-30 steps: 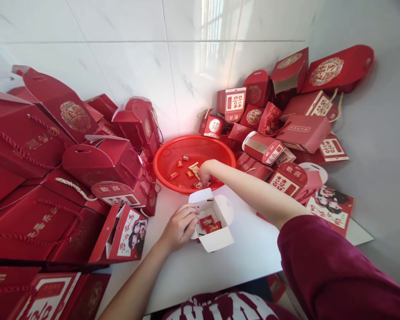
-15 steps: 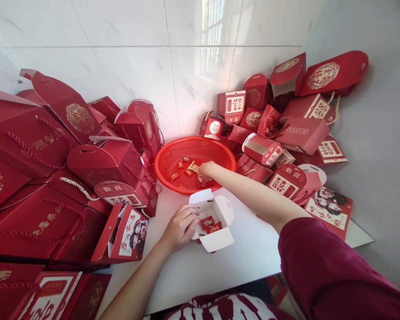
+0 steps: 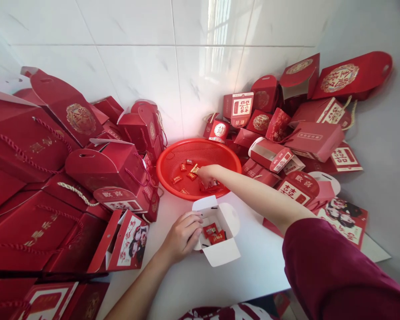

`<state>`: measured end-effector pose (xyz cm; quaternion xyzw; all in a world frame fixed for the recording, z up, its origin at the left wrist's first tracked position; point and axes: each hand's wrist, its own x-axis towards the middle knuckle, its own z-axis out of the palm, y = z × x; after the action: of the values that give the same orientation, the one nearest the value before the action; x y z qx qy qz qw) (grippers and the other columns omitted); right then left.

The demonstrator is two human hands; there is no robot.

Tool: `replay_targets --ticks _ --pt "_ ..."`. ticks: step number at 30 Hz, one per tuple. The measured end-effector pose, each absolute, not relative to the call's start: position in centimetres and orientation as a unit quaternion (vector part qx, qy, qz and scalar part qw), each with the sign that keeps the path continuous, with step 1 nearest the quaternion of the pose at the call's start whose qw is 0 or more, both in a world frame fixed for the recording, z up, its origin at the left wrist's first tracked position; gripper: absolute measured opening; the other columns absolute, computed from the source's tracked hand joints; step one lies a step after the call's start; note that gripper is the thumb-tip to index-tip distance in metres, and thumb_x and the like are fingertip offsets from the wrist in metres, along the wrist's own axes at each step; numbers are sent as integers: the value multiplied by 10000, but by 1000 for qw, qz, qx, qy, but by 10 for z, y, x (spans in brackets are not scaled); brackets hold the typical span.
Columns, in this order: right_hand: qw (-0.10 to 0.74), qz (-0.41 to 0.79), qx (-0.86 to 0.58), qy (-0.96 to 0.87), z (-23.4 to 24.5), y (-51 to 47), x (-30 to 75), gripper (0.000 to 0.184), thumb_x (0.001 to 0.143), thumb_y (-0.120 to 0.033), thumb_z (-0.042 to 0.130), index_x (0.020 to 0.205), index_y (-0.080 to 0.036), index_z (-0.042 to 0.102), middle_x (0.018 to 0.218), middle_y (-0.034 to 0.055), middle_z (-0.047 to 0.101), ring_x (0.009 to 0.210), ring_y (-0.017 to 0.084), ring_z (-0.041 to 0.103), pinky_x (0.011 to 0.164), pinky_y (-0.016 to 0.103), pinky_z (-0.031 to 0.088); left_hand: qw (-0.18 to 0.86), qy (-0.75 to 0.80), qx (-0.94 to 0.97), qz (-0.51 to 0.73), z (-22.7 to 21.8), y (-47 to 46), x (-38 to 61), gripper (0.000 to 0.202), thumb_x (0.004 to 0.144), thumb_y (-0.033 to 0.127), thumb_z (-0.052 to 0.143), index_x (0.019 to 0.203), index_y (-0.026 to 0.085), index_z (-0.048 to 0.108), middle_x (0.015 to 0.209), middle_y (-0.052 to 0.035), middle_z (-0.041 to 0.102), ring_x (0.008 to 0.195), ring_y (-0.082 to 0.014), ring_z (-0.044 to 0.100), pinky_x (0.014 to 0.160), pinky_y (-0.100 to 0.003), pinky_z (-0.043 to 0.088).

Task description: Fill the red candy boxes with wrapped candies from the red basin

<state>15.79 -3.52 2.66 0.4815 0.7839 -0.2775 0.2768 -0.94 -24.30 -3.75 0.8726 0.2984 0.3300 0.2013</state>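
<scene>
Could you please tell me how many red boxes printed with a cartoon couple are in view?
2: one red box left of the left hand, and a second red box near the maroon sleeve on the right. Others may be hidden among the piled boxes.

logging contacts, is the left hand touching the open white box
Touching: head view shows the left hand holding the open white box by its left edge.

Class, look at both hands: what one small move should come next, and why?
Probably the right hand should close on a sweet: it is down inside the red basket, next to a gold-wrapped piece, though its fingertips are hard to make out. The left hand rests against the open box, where red packets lie.
</scene>
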Motion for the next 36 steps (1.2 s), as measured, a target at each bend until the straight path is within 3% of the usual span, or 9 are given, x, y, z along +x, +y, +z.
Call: replay_targets --ticks 2,6,14,23,36 --pt "298 -270 485 777 22 -34 156 641 596 -404 908 1081 -46 691 847 169 755 824 296 731 719 355 594 202 298 872 331 -37 -243 -9 176 946 124 460 942 178 628 1048 -101 668 1183 -246 554 1009 -416 483" --pt "335 -248 488 767 16 -29 147 555 612 -378 901 1006 -35 716 851 157 752 857 299 727 755 363 591 201 296 872 334 -36 -243 -8 179 947 130 458 931 176 630 1045 -102 671 1174 -246 561 1002 -416 490" --pt "321 -256 490 769 6 -24 149 533 630 -344 900 1035 -54 710 857 142 746 901 317 721 773 381 586 204 297 872 330 -38 -242 -9 195 957 139 444 946 177 635 1053 -107 670 1186 -255 550 1010 -437 483" --pt "336 -315 479 747 2 -18 177 281 942 -367 641 1051 -109 659 959 56 704 801 144 688 734 312 584 202 296 872 333 -36 -243 -8 190 954 136 449 943 180 634 1052 -105 673 1182 -252 553 1005 -430 484" --pt "370 -302 472 741 1 -18 165 269 913 -353 677 1011 -103 665 942 63 710 842 175 697 777 352 577 202 301 870 333 -39 -242 -7 225 968 168 426 938 179 649 1054 -114 677 1184 -259 560 1006 -437 482"
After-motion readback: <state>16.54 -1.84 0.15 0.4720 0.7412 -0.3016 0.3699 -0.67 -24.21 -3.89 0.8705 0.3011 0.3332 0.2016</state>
